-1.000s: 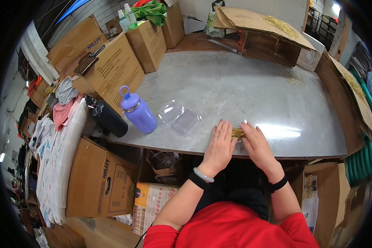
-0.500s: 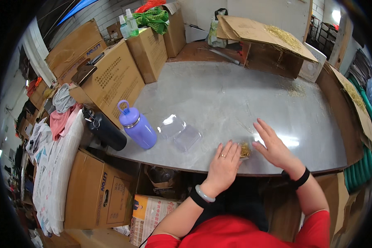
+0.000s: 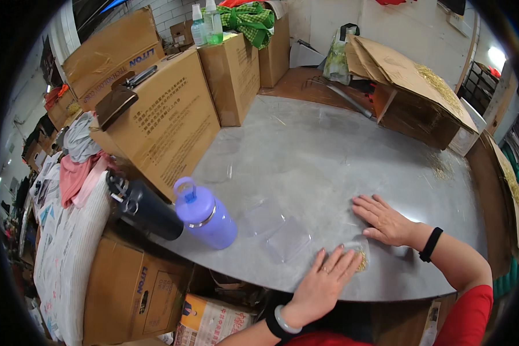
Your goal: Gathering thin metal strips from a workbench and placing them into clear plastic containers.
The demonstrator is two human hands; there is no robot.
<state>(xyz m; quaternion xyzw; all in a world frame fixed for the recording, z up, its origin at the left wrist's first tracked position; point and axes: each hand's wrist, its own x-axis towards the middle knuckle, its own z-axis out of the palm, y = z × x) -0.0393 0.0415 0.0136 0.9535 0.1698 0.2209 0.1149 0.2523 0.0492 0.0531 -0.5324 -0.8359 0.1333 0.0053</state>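
My left hand [image 3: 323,281] lies near the table's front edge with its fingers stretched out. Its fingertips touch a small clear piece with golden shredded straw [image 3: 361,260], partly covered by the hand; whether this is a box or a bag I cannot make out. Just beyond it, my right hand [image 3: 386,222] is held palm down, low over the tabletop, fingers extended and holding nothing. To the left of my hands, two clear plastic pieces, like shallow box halves, rest side by side: one clear piece [image 3: 263,218] farther off, the other clear piece [image 3: 286,239] nearer.
A purple bottle [image 3: 213,225] and a black bottle [image 3: 150,210] stand at the left edge of the grey table [image 3: 305,150]. Cardboard boxes [image 3: 161,115] line the left side. Cardboard sheets [image 3: 406,75] bearing golden straw [image 3: 438,86] sit at the far right.
The head view has shifted, so the table sits lower in it. My right hand has turned from edge-on to palm down and reaches farther forward. My left hand stays at the straw.
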